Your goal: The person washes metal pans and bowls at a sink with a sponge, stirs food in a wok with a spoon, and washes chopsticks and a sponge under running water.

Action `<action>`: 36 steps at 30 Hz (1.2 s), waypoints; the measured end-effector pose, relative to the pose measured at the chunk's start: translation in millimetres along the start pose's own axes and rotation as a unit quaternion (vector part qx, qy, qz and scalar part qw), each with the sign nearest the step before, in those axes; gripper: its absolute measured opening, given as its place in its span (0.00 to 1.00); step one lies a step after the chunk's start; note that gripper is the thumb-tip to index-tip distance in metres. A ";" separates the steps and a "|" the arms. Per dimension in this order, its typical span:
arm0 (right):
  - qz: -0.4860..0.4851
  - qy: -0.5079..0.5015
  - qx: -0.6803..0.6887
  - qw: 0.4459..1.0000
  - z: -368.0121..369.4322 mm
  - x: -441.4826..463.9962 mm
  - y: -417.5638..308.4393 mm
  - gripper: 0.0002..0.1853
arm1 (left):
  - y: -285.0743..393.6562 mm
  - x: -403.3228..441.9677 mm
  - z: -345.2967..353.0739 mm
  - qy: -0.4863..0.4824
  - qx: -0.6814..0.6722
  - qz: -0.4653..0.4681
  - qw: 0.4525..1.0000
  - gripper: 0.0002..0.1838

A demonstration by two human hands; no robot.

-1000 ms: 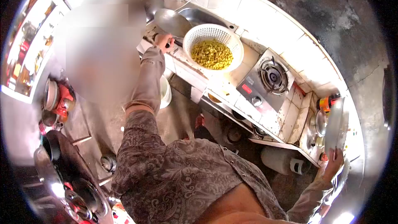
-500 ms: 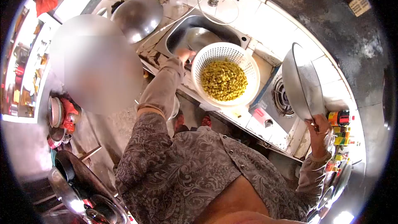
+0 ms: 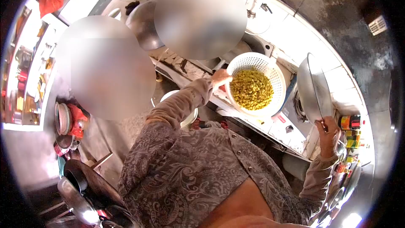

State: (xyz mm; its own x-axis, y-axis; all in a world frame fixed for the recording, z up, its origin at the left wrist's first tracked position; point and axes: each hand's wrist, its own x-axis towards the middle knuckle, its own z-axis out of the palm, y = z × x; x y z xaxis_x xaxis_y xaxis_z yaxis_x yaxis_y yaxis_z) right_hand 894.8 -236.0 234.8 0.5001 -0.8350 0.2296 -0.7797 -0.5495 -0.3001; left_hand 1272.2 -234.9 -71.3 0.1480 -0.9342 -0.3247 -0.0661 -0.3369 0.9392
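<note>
Tiled kitchen counter (image 3: 192, 68) | left hand (image 3: 221, 78) at colander (image 3: 276, 75) | right hand (image 3: 327, 131) gripping pan (image 3: 313, 90)

- Colander (image 3: 277, 72) right beside the left fingers (image 3: 227, 77), beans (image 3: 253, 90) in it
- Sink (image 3: 257, 44) beyond those
- Bucket (image 3: 190, 119) nearer the body
- Right fingers (image 3: 321, 124) on the pan's (image 3: 313, 95) near edge, burner (image 3: 298, 106) ahead-left, bottles (image 3: 350, 122) just right

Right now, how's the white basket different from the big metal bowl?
The white basket has lots of little holes; the metal bowl is gray, with no holes showing. The white basket faces up, holding yellow-green bits; the metal bowl is tipped on its side in the right hand. Both look round.
</note>
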 end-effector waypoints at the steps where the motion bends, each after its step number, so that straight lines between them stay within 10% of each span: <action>1: -0.002 0.003 -0.005 1.000 -0.3 2.6 -0.9 0.06 | 14.7 -15.3 1.8 0.019 -0.064 -0.018 0.998 0.11; 4: -0.005 0.013 0.001 1.000 0.7 7.3 7.0 0.07 | -9.0 -14.5 -3.5 0.043 0.023 0.120 0.992 0.08; 6: 0.004 0.018 -0.010 1.000 0.8 4.3 11.5 0.08 | 28.4 -45.3 -7.1 0.086 -0.067 -0.144 0.984 0.08; 10: 0.014 0.028 -0.014 0.999 11.6 5.6 15.8 0.09 | -61.0 -51.3 -69.2 -0.024 0.176 0.471 0.864 0.15; 13: 0.007 0.003 -0.031 1.000 19.1 11.0 10.7 0.09 | -8.3 -117.6 -95.5 0.108 0.351 0.576 0.730 0.11; 15: 0.011 -0.020 -0.013 1.000 30.0 14.0 7.5 0.09 | 9.8 -154.3 -92.5 0.095 -0.075 0.196 0.973 0.14; 16: 0.013 -0.040 -0.016 0.999 33.7 15.1 3.2 0.09 | 12.2 -168.2 -90.6 0.081 -0.297 -0.025 0.951 0.16; 25: -0.130 -0.128 0.052 0.982 104.1 40.9 42.8 0.07 | -18.5 -290.2 -47.0 0.316 -0.358 0.030 0.878 0.27; 36: -0.345 -0.243 0.132 0.897 239.7 198.3 116.2 0.12 | -56.7 -352.6 93.6 0.699 -0.375 0.184 0.581 0.23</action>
State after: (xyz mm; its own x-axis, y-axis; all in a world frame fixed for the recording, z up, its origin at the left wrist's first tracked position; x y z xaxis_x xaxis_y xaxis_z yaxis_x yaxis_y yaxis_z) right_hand 993.7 -472.4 23.5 0.9845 -0.1720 0.0337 -0.1369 -0.8748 -0.4648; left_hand 1131.3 102.6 -20.5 0.9508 0.2583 -0.1709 0.0235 0.4900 0.8714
